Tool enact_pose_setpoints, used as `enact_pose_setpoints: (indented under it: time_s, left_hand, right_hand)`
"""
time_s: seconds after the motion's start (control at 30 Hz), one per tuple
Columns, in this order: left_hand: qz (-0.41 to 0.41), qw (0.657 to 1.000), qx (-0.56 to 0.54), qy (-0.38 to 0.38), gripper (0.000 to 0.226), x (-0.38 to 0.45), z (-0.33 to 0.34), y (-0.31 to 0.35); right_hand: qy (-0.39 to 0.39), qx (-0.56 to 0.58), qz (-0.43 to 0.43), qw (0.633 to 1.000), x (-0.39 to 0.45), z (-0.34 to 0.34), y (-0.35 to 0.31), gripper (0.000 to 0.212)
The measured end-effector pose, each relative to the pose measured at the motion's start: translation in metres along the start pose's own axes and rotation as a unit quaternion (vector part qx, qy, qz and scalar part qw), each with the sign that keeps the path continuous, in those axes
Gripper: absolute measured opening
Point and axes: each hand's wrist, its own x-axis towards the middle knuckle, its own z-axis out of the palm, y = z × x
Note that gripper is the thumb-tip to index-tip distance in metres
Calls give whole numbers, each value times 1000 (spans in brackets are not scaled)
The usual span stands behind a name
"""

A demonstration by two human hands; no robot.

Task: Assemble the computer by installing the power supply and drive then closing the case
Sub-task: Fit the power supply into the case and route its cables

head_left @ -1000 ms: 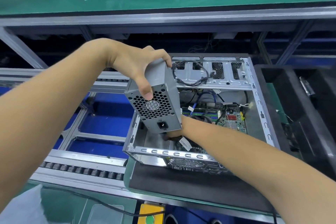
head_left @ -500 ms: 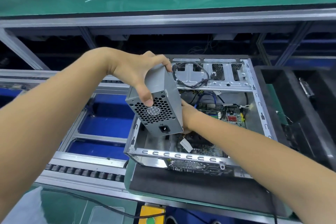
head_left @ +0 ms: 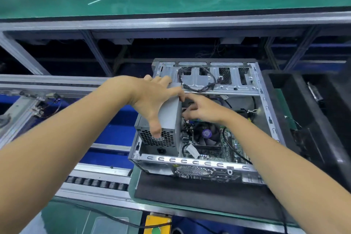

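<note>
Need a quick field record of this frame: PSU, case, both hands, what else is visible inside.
power supply: grey box, fan grille facing camera, lowered into near-left corner of the case
case: open side up, on a dark mat
left hand: grips power supply from above, thumb on the grille
right hand: inside case beside power supply, fingers curled; what it holds cannot be told
CPU fan: visible on the board, right of power supply
side panel: not on

Two bare forearms, left hand (head_left: 152, 100), right hand (head_left: 201, 109); no sleeves, gloves, jewellery visible.
</note>
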Motion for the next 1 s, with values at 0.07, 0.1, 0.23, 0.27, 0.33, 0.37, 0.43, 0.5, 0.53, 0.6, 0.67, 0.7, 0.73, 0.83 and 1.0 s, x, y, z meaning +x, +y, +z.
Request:
enact_pose_setpoints:
  time_s: [0.07, 0.1, 0.23, 0.27, 0.33, 0.37, 0.43, 0.5, 0.53, 0.6, 0.67, 0.7, 0.73, 0.83, 1.0]
  left_hand:
    - [-6, 1000, 22, -14, 113, 4, 4, 5]
    - [-9, 999, 27, -22, 114, 5, 6, 8]
    - [-10, 998, 39, -43, 115, 14, 10, 18]
    - [-12, 998, 38, -49, 115, 15, 12, 21]
    - [-15, 997, 43, -58, 115, 19, 15, 25]
    - [-15, 997, 48, -59, 115, 20, 17, 26]
    - [-12, 997, 51, -60, 113, 23, 22, 28]
    - [-8, 997, 41, -59, 110, 24, 28, 27]
    - [-5, 998, 34, -57, 110, 24, 31, 25]
    - [-4, 998, 26, -54, 110, 24, 36, 23]
    - [-4, 999, 20, -50, 111, 23, 41, 23]
    - [-2, 999, 20, -45, 110, 23, 43, 22]
    - [0, 999, 21, -41, 110, 22, 46, 22]
    - [7, 1000, 16, -23, 107, 20, 53, 21]
    - [21, 1000, 12, 6, 106, 20, 63, 17]
  right_hand:
    - [-28, 26, -5, 999, 0, 6, 3, 55]
    - [-38, 42, 0, 998, -1, 7, 3, 53]
    - [-42, 33, 7, 999, 1, 13, 5, 55]
    - [-39, 24, 5, 999, 2, 16, 6, 57]
    - [-38, 14, 6, 999, 4, 19, 8, 58]
    - [-42, 10, 9, 999, 5, 20, 9, 57]
    - [-52, 4, 9, 999, 6, 22, 9, 56]
    - [-63, -3, 7, 998, 8, 24, 9, 56]
    - [-68, -10, 5, 998, 9, 25, 8, 56]
    - [-75, -26, 5, 997, 11, 27, 8, 53]
    - [-81, -42, 17, 996, 13, 30, 8, 46]
    - [-84, -48, 23, 995, 14, 31, 8, 41]
    - [-86, -51, 30, 994, 15, 31, 8, 37]
    - [-87, -48, 44, 994, 17, 33, 8, 31]
    - [-77, -62, 38, 994, 18, 33, 5, 18]
